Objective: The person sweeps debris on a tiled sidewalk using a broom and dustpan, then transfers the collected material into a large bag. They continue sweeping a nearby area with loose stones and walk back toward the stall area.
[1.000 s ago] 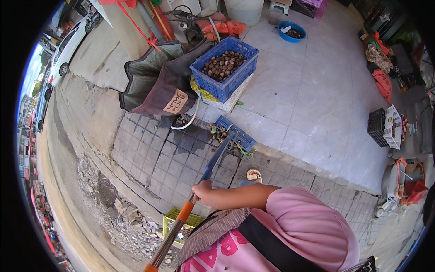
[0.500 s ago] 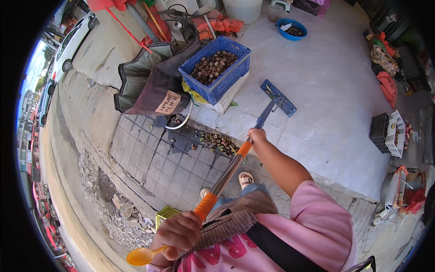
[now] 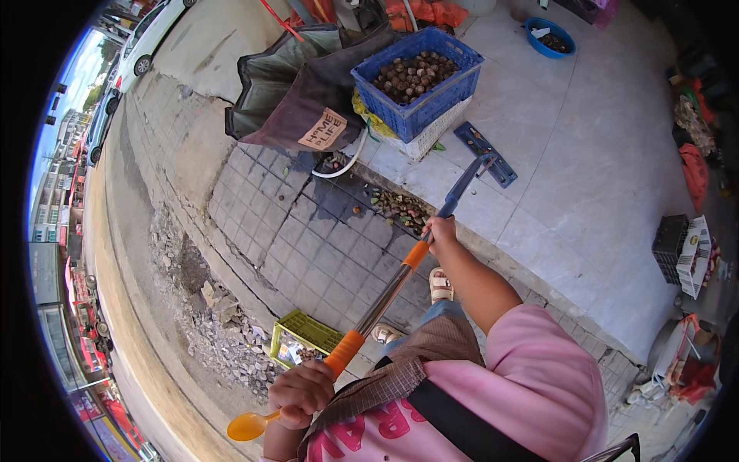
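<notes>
Both my hands grip a long-handled flat mop (image 3: pixel 386 289) with a steel pole, orange grips and a flat blue rectangular head (image 3: pixel 485 154). My left hand (image 3: pixel 301 391) is wrapped round the near end, by the lower orange grip. A yellow spoon-shaped piece (image 3: pixel 248 426) sticks out below that fist; whether it belongs to the pole I cannot tell. Farther up, my right hand (image 3: pixel 439 232) is closed round the pole just above the upper orange grip. The mop head lies on the pale tiled step (image 3: pixel 539 231), right of a blue crate (image 3: pixel 419 108) of round brown snail-like things.
Snail-like bits and green scraps (image 3: pixel 399 208) lie along the step's edge. A dark open bag (image 3: pixel 308 96) stands left of the crate. A yellow-green crate (image 3: pixel 315 333) sits near my left hand. A blue basin (image 3: pixel 550 38) is farther back; black and white crates (image 3: pixel 670 242) stand right.
My view has shifted left, so the scene sits farther right and higher. The mop head is nearer the crate's side. Both hands keep their hold on the pole.
</notes>
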`<state>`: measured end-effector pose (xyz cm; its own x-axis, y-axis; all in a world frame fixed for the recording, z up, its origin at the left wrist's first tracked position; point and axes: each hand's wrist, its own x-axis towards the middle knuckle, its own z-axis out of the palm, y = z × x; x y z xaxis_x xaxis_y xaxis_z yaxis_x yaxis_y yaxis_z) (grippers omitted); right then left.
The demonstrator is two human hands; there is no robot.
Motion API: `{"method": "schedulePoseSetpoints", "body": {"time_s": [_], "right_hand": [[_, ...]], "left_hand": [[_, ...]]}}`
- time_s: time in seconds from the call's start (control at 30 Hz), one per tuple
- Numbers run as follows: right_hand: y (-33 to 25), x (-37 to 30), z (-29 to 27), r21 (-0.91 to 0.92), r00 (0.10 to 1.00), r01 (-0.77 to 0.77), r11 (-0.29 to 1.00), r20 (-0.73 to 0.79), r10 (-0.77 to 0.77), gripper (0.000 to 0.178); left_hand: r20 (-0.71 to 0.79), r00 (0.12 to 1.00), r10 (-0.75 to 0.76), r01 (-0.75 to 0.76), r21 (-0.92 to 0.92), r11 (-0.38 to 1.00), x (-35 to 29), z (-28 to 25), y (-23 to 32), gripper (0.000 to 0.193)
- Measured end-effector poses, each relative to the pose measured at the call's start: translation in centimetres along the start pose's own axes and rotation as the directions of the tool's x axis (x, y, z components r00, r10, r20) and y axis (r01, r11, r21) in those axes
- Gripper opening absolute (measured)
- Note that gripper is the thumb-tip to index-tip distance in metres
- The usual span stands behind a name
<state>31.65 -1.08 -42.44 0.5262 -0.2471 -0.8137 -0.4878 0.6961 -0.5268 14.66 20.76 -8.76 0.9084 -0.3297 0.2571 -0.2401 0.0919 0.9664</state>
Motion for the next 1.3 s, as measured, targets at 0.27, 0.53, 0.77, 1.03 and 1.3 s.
{"method": "schedulePoseSetpoints", "body": {"time_s": [0.27,0.53,0.77,1.03,1.3], "right_hand": [[11.8,-10.6,3.5,-0.197,0.993,-0.117,0.973,-0.022,0.115,0.041],[23.2,-18.6,5.8,-0.225,0.97,-0.235,0.946,0.003,0.242,0.038],[20.3,-22.1,4.2,0.027,0.97,-0.224,0.974,0.099,0.22,0.028],[12.0,-9.7,-1.3,0.085,0.996,-0.064,0.994,0.066,0.059,0.025],[12.8,-12.5,2.2,-0.072,0.989,-0.139,0.988,-0.051,0.136,0.036]], "left_hand": [[-0.248,0.966,0.068,-0.064,0.022,0.998,-12.3,-6.8,5.3,0.059],[-0.217,0.945,0.246,-0.229,0.103,0.968,-20.1,-11.7,12.0,0.059],[-0.118,0.876,0.468,-0.479,-0.091,0.873,-21.8,-12.5,12.7,0.064],[-0.054,0.991,0.126,-0.126,0.001,0.992,-13.2,-5.8,5.7,0.06],[-0.201,0.956,0.216,-0.198,0.102,0.975,-10.5,-5.1,8.6,0.057]]}}
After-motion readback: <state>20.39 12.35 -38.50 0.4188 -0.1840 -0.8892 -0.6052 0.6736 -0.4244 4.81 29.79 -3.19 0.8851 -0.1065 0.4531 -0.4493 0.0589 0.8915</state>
